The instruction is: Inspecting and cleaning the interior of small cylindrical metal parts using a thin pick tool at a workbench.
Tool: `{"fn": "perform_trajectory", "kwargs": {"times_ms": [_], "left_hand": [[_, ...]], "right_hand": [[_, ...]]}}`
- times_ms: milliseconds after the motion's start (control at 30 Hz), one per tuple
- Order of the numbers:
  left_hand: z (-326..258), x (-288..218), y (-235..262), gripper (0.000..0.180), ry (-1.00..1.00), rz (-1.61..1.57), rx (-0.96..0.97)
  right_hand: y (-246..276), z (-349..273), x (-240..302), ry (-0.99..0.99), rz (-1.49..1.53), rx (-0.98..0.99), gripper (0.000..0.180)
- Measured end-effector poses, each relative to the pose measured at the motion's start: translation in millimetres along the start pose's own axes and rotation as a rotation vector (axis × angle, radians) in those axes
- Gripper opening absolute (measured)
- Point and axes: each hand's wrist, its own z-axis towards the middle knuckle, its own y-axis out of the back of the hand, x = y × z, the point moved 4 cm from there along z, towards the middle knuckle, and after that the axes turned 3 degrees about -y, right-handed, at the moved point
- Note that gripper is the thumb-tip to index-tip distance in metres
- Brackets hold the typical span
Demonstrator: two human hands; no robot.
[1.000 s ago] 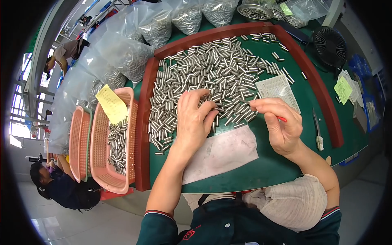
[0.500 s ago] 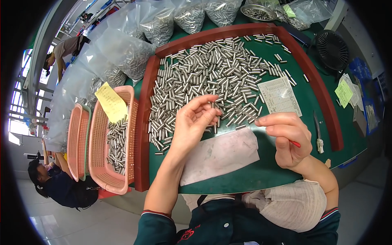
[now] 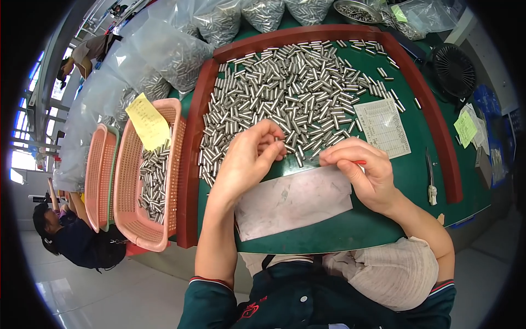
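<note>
My left hand [image 3: 247, 156] is at the near edge of a heap of short metal pins [image 3: 263, 96], its fingers curled in; whatever they hold is hidden. My right hand [image 3: 361, 170] is closed on a slim metal tool with a red end [image 3: 359, 162]; its tip points left toward the pins. A few loose pins lie between the two hands. Below them a stained, pale cloth [image 3: 296, 204] is spread on the green tabletop [image 3: 323, 241]. A printed paper card [image 3: 383, 127] lies beyond my right hand.
A red-brown raised border [image 3: 189, 181] frames the heap. To the left stand pink baskets [image 3: 176, 181], one holding pins and a yellow note [image 3: 148, 122]. Bags of pins [image 3: 183, 66] line the back and left. A knife-like tool [image 3: 430, 175] and black fan [image 3: 452, 68] are right. Two people are at left.
My right hand has moved left, closer to my left hand, bringing the tool's tip down by the near pins. My left hand has shifted slightly left. The whole view has tilted a little.
</note>
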Motion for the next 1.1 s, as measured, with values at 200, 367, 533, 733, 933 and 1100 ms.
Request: {"fn": "perform_trajectory", "kwargs": {"times_ms": [200,367,533,733,933,1100], "left_hand": [[18.5,6.3,0.9,0.009,-0.119,-0.012,-0.233],[15.9,-6.9,-1.1,0.008,-0.257,0.169,-0.338],[2.0,1.1,1.8,0.008,0.08,0.128,0.068],[11.5,14.8,9.0,0.009,-0.176,-0.058,-0.376],[9.3,4.0,16.1,0.008,-0.051,0.148,-0.238],[-6.8,12.9,22.1,0.007,0.101,0.062,0.082]], "right_hand": [[9.9,7.7,-1.0,0.122,-0.29,-0.117,0.009],[13.6,2.7,-0.1,-0.096,0.185,-0.156,0.014],[7.1,-3.1,-17.6,-0.336,0.412,-0.049,0.015],[14.2,3.2,-15.3,-0.168,0.261,-0.209,0.016],[-8.5,-1.4,-11.6,-0.251,0.235,0.147,0.013],[7.8,3.8,-20.3,-0.321,0.22,-0.154,0.016]]}}
